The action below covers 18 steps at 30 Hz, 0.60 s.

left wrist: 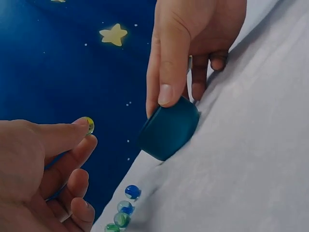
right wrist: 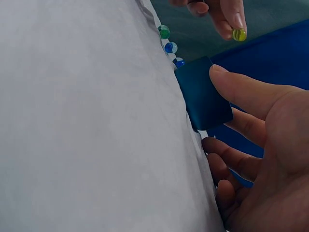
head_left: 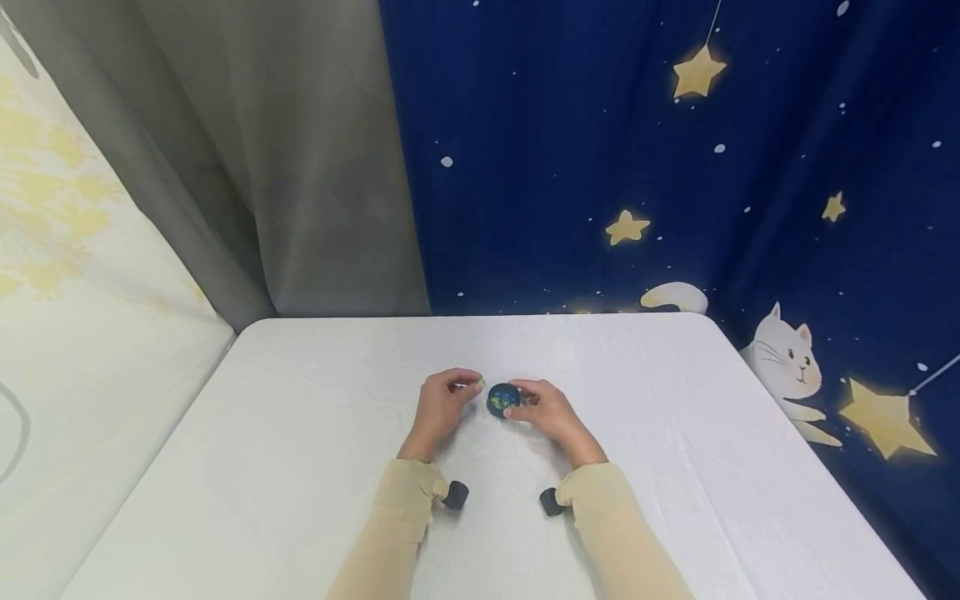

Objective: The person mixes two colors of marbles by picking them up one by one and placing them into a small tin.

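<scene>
My left hand [head_left: 442,406] pinches a yellow-green glass marble [left wrist: 90,125] between thumb and forefinger, above the table and just left of a small round container. The right hand [head_left: 553,411] grips this dark teal container [left wrist: 170,129] by its sides, thumb at the near side and fingers at the far side. It sits upright on the white cloth. From above, its round top [head_left: 503,400] shows dark blue with yellow and green patches; I cannot tell whether these are marbles inside or a pattern. In the left wrist view, several blue and green marbles [left wrist: 124,208] lie in a row beside the container.
A white cloth covers the table [head_left: 285,467]. Behind its far edge hang a grey curtain [head_left: 322,167] and a dark blue curtain [head_left: 540,167] printed with stars and a cat. Black wrist-worn pieces [head_left: 455,496] sit under both sleeves.
</scene>
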Available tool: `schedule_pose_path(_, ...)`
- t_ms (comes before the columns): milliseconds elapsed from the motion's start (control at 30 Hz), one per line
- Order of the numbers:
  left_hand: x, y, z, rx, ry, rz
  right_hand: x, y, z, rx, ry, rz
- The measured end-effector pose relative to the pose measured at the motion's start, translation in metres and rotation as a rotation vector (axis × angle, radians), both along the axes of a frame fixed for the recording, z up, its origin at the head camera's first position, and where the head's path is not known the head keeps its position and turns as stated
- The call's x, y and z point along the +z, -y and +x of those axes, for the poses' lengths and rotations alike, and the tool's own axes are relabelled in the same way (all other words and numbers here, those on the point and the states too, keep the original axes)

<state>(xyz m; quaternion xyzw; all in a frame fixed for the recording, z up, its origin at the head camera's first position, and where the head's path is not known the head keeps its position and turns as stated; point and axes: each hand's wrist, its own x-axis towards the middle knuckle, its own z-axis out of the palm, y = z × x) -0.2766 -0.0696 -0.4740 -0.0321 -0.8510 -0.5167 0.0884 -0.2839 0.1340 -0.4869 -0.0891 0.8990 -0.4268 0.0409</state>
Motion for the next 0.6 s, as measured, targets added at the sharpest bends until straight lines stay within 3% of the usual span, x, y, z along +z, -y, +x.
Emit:
schedule_pose_path(200, 0.007, -0.001, 0.002, 0.005, -0.005, 0.027, 0.000, 0.000, 0.000, -0.001, 0.002, 0.007)
schedule_pose_path(600, 0.022, -0.005, 0.007, 0.023, -0.077, 0.065, 0.000, 0.000, 0.000, -0.002, -0.005, -0.002)
